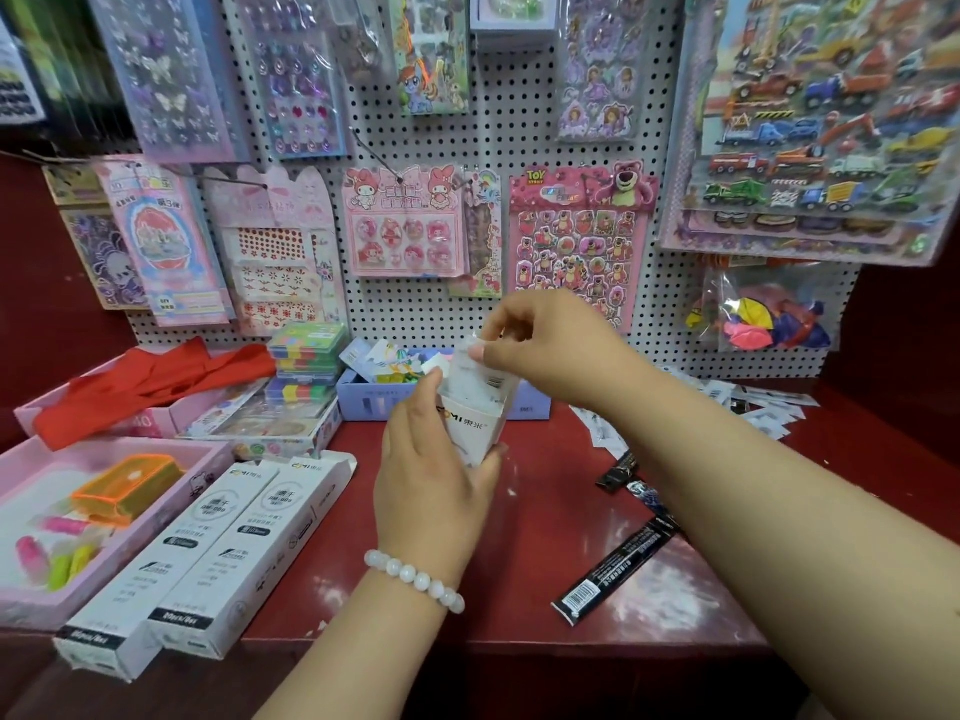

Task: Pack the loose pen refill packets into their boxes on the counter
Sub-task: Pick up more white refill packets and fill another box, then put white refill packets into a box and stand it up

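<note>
Refill packets (480, 376) enter an upright white box (470, 426): left hand (431, 459) grips box, right hand (540, 345) pinches packets; loose packets (613, 576) remain on counter (519, 537).

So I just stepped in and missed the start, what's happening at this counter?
A person is packing pen refills. The left hand holds an open white cardboard box upright above the red counter, while the right hand feeds pale refill packets into its top. Two similar white boxes lie at the left, and loose black refill packets still lie at the right.
</note>
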